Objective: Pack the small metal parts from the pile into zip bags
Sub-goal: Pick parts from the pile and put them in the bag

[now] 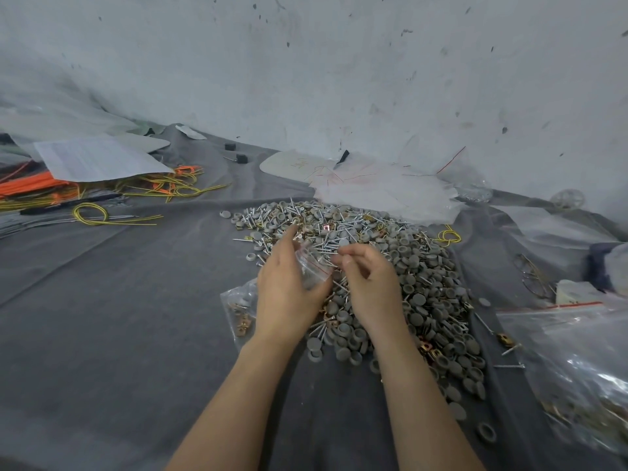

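The left hand (285, 287) gripped a small clear zip bag (314, 268), with the fingers curled round its far side and the thumb along the near side. The right hand (370, 283), fingers curled, pinched the bag's red-striped mouth between thumb and forefinger (any part held there could not be made out). Both hands hovered over the pile (424, 300) of screws, grey caps and brass clips on the grey cloth (119, 317). A filled bag (238, 307) lay just beside the left wrist.
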Available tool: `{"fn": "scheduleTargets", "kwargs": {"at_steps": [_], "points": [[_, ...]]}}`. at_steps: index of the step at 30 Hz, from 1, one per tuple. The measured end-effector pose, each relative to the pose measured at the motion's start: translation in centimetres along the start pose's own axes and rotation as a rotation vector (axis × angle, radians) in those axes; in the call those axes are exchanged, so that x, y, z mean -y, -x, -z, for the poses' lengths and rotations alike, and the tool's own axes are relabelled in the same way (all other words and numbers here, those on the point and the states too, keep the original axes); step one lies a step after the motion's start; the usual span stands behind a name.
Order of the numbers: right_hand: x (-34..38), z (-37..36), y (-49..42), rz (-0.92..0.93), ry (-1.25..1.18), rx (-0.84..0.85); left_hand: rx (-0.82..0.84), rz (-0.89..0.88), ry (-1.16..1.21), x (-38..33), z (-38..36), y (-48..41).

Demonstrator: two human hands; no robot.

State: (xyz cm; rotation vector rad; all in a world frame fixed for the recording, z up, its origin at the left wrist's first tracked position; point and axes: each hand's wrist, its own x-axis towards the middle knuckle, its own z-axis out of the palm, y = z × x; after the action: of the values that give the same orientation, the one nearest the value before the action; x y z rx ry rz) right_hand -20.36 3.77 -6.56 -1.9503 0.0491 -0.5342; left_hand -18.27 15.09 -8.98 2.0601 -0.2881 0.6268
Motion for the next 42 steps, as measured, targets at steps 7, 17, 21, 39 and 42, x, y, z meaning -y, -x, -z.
{"fn": "scheduleTargets", "kwargs": {"at_steps": [7, 17, 21, 39, 42], "points": [[-0.4, 0.4, 0.4, -0.101, 0.839, 0.201, -0.156, 0.093, 0.104, -0.1, 0.4, -0.3], [-0.8, -0.2, 0.2, -0.044, 0.655, 0.013, -0.033, 0.042, 0.036, 0.1, 0.0, -0.1], [-0.5, 0.3, -0.2, -0.087, 0.110, -0.163, 0.061, -0.028, -0.032, -0.2, -0.3, 0.3], [0.1, 0.5, 0.7, -0.035, 0.817, 0.368, -0.096, 0.074, 0.021, 0.3, 0.1, -0.2], [-0.1, 0.2, 0.7, -0.022, 0.797, 0.338, -0.089, 0.074, 0.015, 0.3, 0.0, -0.2]]}}
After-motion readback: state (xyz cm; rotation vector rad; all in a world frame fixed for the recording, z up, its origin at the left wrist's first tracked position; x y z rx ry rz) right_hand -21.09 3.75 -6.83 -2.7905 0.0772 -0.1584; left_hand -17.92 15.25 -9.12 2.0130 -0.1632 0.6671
